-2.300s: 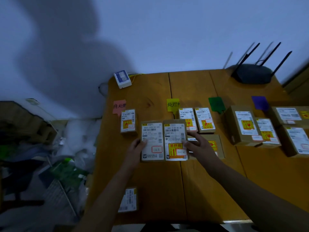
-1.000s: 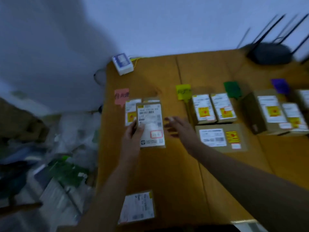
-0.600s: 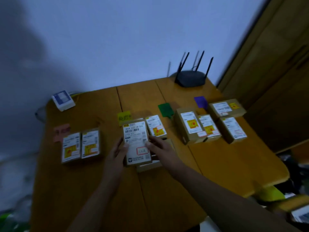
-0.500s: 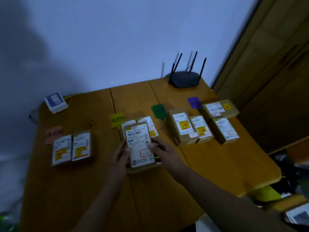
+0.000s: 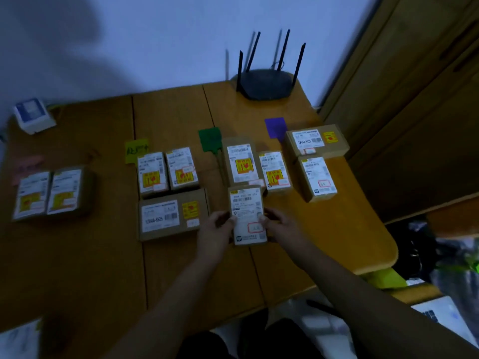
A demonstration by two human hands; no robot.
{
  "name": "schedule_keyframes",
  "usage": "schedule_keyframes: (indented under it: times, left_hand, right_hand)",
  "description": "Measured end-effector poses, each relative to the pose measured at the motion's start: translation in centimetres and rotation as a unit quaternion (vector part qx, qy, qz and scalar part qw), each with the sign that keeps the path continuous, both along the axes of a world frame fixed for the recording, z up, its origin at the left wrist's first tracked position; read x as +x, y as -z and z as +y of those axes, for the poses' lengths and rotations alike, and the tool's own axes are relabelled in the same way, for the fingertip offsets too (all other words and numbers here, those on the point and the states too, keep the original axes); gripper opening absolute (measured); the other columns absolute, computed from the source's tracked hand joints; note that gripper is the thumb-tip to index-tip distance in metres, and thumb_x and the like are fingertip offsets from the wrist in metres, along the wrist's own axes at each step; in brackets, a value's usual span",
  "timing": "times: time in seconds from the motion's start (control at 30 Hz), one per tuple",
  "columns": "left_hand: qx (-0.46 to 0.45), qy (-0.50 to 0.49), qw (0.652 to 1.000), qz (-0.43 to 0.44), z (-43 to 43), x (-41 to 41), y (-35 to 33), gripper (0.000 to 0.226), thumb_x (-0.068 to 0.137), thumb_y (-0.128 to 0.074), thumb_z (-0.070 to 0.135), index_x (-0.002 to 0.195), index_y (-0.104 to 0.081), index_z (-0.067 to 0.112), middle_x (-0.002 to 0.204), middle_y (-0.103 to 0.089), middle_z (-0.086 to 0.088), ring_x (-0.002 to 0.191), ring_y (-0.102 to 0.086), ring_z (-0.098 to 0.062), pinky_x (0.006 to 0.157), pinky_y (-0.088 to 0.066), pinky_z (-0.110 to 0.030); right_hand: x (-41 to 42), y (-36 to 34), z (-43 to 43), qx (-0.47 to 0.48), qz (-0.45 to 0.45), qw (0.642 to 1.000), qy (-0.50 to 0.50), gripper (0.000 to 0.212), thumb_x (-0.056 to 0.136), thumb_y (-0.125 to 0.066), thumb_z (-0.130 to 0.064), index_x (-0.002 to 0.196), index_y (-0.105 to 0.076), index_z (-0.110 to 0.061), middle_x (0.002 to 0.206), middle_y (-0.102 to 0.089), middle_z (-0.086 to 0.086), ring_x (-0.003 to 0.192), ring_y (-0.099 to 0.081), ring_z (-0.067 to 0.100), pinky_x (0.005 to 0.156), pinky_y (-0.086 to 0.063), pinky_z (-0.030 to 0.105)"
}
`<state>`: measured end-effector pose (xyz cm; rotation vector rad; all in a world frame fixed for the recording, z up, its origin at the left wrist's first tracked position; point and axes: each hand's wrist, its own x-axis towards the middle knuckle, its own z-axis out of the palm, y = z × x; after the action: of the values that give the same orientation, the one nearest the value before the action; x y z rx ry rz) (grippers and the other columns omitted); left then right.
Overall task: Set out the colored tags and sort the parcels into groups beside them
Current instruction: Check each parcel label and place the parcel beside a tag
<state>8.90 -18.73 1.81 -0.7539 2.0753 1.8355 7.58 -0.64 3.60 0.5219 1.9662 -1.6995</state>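
Centre of the frame: the left hand (image 5: 216,230) and right hand (image 5: 278,225) are each closed on a long edge of one small parcel (image 5: 248,216), whose long axis runs toward the top of the frame. Just above it lie two parcels (image 5: 242,163) of the group beside the green tag (image 5: 209,139), so the coming placement probably turns on setting it down below them. No containers appear; groups lie on the bare table (image 5: 103,255).
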Motion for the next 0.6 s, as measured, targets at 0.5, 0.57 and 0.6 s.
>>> schedule_keyframes:
  times: [0.5, 0.57, 0.6]
  left_hand:
    - [-0.002, -0.074, 0.994, -0.076, 5.9, -1.1, 5.3, 0.028, 0.099, -0.068, 0.018, 0.125, -0.064, 0.010, 0.100, -0.074, 0.001, 0.090, -0.074, -0.016, 0.060, -0.058, -0.024]
    - [-0.006, -0.080, 0.995, -0.067, 6.1, -1.2, 5.1, 0.033, 0.099, -0.067, 0.018, 0.131, -0.062, 0.011, 0.110, -0.073, -0.003, 0.099, -0.073, -0.021, 0.064, -0.056, -0.023]
    - [-0.011, -0.083, 0.995, -0.061, 5.9, -1.2, 4.8, 0.036, 0.099, -0.067, 0.018, 0.133, -0.061, 0.012, 0.115, -0.072, -0.003, 0.103, -0.072, -0.021, 0.066, -0.055, -0.022]
  right_hand:
    - [-2.6, 6.8, 4.2, 0.081, -0.019, 0.994, -0.078, 0.045, 0.106, -0.059, -0.028, 0.147, -0.054, -0.010, 0.128, -0.070, 0.009, 0.086, -0.073, 0.003, 0.068, -0.059, 0.018]
    - [-2.4, 6.4, 4.3, 0.102, 0.029, 0.993, -0.058, 0.042, 0.104, -0.063, -0.026, 0.143, -0.057, -0.012, 0.118, -0.068, 0.002, 0.079, -0.069, -0.002, 0.056, -0.053, 0.009]
    - [-2.3, 6.1, 4.2, 0.139, 0.072, 0.987, -0.047, 0.040, 0.102, -0.066, -0.026, 0.140, -0.060, -0.014, 0.113, -0.067, 0.000, 0.082, -0.068, 0.002, 0.055, -0.051, 0.007]
